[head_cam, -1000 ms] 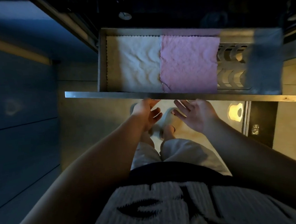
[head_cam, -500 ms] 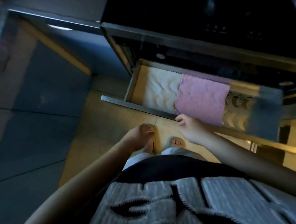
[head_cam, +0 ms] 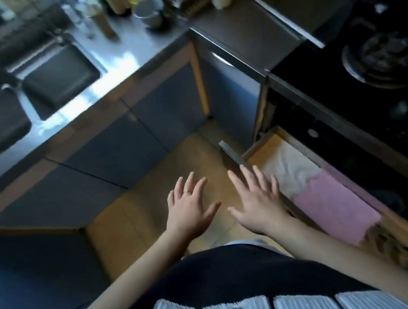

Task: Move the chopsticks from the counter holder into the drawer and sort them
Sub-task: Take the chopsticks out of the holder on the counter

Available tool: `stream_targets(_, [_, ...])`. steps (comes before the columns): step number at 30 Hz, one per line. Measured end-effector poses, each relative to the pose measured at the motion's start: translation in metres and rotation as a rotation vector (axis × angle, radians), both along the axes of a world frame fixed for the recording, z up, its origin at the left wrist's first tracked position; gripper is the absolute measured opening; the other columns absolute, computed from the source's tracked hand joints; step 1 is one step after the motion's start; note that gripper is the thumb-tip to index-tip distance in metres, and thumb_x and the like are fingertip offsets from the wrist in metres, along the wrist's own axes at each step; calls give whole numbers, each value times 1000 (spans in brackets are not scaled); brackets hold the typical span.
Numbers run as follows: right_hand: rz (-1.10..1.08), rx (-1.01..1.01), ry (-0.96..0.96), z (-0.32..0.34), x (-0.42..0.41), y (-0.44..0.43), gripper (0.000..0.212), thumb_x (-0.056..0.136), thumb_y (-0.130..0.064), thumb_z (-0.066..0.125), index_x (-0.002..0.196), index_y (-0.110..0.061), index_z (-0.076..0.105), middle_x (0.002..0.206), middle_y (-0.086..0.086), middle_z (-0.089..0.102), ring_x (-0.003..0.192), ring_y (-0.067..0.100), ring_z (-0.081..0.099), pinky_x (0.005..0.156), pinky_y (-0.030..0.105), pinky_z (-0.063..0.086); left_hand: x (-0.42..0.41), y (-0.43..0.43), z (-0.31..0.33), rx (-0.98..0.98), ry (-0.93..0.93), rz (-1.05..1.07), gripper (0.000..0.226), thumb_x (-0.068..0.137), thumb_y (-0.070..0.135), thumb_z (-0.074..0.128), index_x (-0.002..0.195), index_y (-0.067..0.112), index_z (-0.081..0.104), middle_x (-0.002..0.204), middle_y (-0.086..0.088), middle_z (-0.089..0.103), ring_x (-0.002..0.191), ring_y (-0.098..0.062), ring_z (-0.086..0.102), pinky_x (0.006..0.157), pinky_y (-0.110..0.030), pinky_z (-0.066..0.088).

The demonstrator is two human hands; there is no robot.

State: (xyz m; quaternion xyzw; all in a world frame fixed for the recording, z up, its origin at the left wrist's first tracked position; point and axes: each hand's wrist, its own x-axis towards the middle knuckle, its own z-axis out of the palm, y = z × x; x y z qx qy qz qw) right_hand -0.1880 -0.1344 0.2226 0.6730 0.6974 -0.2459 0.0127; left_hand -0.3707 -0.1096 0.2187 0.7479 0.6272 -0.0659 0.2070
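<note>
1. Looking down through the head camera, I see the left hand (head_cam: pixel 191 210) held flat, palm down, with all fingers straight and spread. It holds nothing, and a thin ring (head_cam: pixel 188 191) sits on one finger.
2. The right hand (head_cam: pixel 260 203) is also flat and spread, and it holds nothing. Its fingertips lie in the picture over the grey metal front rail of the wooden drawer (head_cam: pixel 235 155). I cannot tell if they touch it.
3. The two hands are side by side, a little apart, above the light wooden floor (head_cam: pixel 173 162).
4. The drawer stands pulled out under the black stove top (head_cam: pixel 343 106), where a round gas burner (head_cam: pixel 383 60) shows.
5. Inside the drawer a crumpled white cloth (head_cam: pixel 289 168) lies at the end near the cabinet corner. A pink cloth (head_cam: pixel 332 204) lies just beside it, with the edges touching.
6. On the left, the stainless steel counter (head_cam: pixel 120 70) has a dark rectangular sink (head_cam: pixel 61 76). A white mug (head_cam: pixel 149 11) stands at the back among blurred bottles.
7. The things at the back of the counter are too blurred, so I cannot tell where the chopsticks or their holder are.
</note>
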Motion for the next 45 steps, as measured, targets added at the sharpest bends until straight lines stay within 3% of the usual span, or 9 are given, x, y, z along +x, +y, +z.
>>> stream_targets(7, [172,55,-13,27,-121,37,87,87,-59,47,150,-37,-9,161,-1,-16,148,26,-18,117,56,-8,-126,-3,11,110,24,224,80,87,74,33,154,38,7,165,6,-4,150,-22,-12,120,-51,3])
stream_targets(19, [493,155,-15,51,-413,77,81,90,-52,47,151,-37,-6,162,-2,-6,150,23,-10,117,54,-4,-403,-31,30,135,15,591,80,89,71,34,155,35,5,164,4,-5,150,-24,-12,119,-53,1])
stream_targets(28, [763,180,-14,67,-567,97,76,92,-52,43,151,-38,-4,163,-2,-5,150,23,-11,118,53,-7,-535,-50,34,170,-86,889,80,89,70,35,154,36,3,165,4,-7,150,-23,-14,119,-53,-1])
stream_targets(45, [1007,231,97,75,-821,268,75,90,-51,44,151,-36,3,163,-2,3,150,25,-5,119,53,-2,-746,73,52,295,-109,1279,78,89,67,44,154,37,11,164,7,1,150,-21,-7,118,-50,6])
